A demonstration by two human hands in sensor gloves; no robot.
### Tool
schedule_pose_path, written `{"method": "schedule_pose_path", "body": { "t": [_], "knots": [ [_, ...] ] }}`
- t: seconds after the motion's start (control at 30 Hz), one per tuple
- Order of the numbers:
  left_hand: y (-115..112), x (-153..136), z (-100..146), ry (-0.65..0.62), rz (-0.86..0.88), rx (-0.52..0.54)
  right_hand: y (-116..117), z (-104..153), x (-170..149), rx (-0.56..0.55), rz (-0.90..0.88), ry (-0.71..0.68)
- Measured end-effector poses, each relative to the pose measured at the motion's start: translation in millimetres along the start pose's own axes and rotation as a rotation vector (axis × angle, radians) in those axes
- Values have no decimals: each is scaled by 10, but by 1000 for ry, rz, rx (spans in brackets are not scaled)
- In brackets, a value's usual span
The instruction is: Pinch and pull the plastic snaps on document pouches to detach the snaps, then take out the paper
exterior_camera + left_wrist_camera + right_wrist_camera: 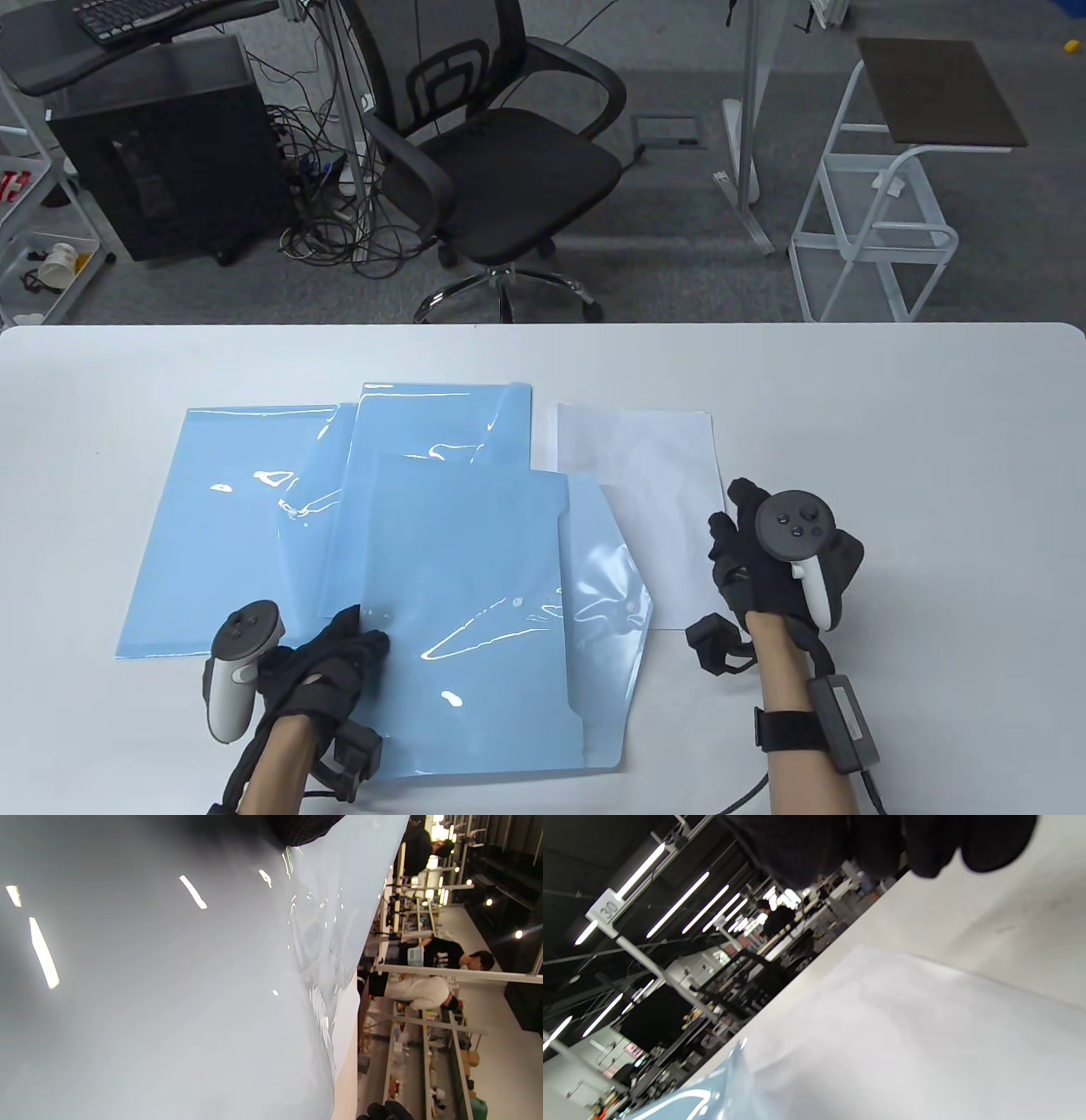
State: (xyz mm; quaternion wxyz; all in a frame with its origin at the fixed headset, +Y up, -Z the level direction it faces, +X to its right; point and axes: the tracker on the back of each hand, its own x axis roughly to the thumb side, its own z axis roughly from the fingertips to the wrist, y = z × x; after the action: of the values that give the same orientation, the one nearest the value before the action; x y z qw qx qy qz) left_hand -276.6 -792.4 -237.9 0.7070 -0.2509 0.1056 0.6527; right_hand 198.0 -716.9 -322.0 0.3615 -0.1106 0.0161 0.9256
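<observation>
Three blue pouches and a white sheet on the counter, both hands low at the near edge.

Three blue document pouches (475,594) overlap on the white counter (891,382): far-left one flat, middle one behind, nearest one on top with its flap open to the right and a snap (517,602) showing. One paper sheet (653,492) lies out just right of the pouches, partly under the flap. Left hand (327,658) rests on the nearest pouch's left edge, fingers fairly straight, gripping nothing visible. Right hand (764,560) sits at the paper's right edge, fingers loosely curled, grip unclear. Beyond the counter: one office chair (492,161), PC tower (161,144), tangled cables (339,229), white side stand (891,187). Nothing blocks the pouches.
</observation>
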Motion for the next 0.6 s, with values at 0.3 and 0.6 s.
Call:
{"method": "schedule_pose_path", "body": {
  "t": [0.3,0.6],
  "knots": [
    [-17,-15,7,-18,6,-11,392,213,137,270,172,-71],
    [-5,-32,-5,-16,-12,-2,535,317,81,549,-222,-102]
  ]
}}
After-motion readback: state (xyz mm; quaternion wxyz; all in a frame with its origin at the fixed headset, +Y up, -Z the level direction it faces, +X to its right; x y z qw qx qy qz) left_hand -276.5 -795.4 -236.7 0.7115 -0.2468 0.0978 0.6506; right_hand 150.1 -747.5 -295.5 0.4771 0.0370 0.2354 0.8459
